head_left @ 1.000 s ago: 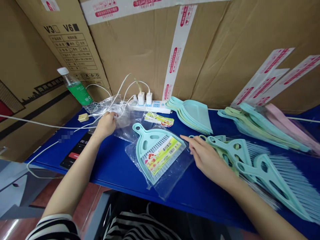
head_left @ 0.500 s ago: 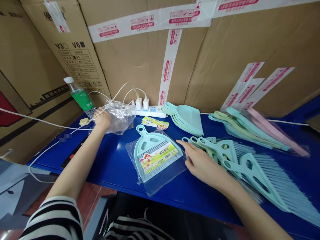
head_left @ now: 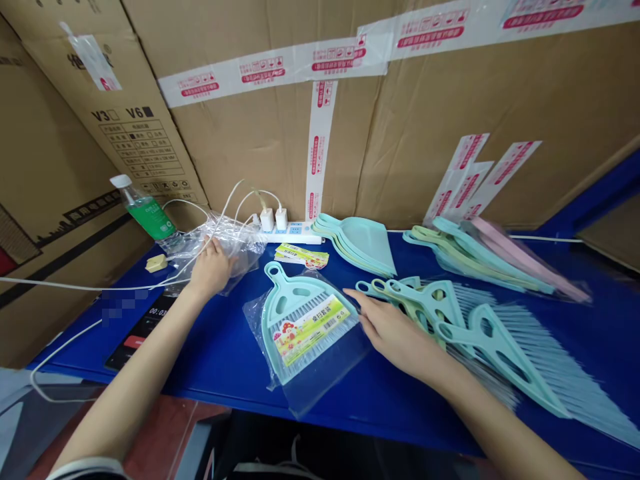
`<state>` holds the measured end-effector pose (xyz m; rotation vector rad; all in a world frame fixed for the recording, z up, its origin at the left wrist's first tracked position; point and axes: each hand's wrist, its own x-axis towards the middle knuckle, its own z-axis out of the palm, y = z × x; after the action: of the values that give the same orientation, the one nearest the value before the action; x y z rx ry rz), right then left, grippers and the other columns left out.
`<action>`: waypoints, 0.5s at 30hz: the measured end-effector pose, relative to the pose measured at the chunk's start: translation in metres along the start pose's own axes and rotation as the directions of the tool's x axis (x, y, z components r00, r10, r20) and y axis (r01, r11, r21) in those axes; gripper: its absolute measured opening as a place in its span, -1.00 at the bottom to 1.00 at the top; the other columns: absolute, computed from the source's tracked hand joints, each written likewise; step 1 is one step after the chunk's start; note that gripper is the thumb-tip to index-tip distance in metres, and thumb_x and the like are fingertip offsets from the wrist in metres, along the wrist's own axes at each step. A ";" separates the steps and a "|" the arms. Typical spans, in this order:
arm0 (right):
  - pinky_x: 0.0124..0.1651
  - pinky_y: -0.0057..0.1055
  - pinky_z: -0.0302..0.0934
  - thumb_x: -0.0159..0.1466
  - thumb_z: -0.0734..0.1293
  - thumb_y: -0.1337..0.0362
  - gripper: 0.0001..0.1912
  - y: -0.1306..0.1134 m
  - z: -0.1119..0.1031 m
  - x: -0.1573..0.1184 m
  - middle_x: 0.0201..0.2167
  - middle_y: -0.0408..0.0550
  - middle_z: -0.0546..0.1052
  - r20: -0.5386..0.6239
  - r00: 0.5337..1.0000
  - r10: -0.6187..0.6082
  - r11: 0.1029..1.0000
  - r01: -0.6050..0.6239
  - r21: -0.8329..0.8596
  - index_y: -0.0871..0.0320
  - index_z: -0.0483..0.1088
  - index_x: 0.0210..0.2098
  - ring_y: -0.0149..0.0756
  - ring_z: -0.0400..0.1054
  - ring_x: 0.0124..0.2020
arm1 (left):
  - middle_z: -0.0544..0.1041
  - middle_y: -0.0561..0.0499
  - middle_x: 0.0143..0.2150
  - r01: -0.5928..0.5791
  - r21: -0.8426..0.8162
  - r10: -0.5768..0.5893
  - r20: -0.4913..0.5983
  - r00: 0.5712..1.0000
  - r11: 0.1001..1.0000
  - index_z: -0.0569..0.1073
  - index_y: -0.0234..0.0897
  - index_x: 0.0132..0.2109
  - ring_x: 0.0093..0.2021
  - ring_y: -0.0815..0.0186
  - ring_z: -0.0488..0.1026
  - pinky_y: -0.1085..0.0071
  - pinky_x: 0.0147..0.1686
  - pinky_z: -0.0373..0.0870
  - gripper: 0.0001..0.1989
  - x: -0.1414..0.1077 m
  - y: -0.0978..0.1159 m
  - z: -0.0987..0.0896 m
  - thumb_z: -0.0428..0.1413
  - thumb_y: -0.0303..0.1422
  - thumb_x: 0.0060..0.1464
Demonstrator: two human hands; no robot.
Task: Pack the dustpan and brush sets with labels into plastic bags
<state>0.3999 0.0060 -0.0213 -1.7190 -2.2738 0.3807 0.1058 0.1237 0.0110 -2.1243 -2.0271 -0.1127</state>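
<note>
- The left hand [head_left: 213, 270] rests on a crumpled clear plastic bag [head_left: 243, 250]. Its fingers [head_left: 223, 262] curl lightly over the film, but whether they grip it cannot be told.
- The right hand [head_left: 395, 333] lies flat on the blue tabletop [head_left: 225, 380], its fingers [head_left: 354, 295] open and extended, their tips just beside a stack of loose mint-green plastic hand brushes [head_left: 425, 297].
- Those brushes lie overlapped, handles pointing left and bristles fanning right, probably stacked that way to keep them compact and within the right hand's reach.
- Between the hands lies a mint-green plastic dustpan [head_left: 295, 297] in a clear bag, with a brush and printed label. Its long axis runs from the hanging loop, pointing away toward the cardboard cartons [head_left: 260, 147], to the lip nearest the person.
- Nested mint-green dustpans [head_left: 357, 240] sit beyond, beside a white power strip [head_left: 295, 235].
</note>
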 end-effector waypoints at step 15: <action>-0.45 -0.43 0.05 0.25 0.08 0.45 -0.73 -0.006 -0.019 -0.008 -0.57 -0.18 0.37 0.211 0.977 0.018 1.000 -0.014 -0.020 0.08 0.29 -0.16 -0.26 0.30 -0.51 | 0.18 -0.20 0.37 -0.807 -0.438 0.904 0.032 0.426 0.396 0.25 -0.12 0.29 0.35 -0.09 0.12 -0.08 0.27 0.18 -0.30 -0.132 0.029 0.001 0.29 -0.30 0.02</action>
<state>0.4033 -0.0021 -0.0017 -1.7826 -2.4168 0.5731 0.1269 -0.0062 -0.0186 -3.3103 -0.6790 -0.0249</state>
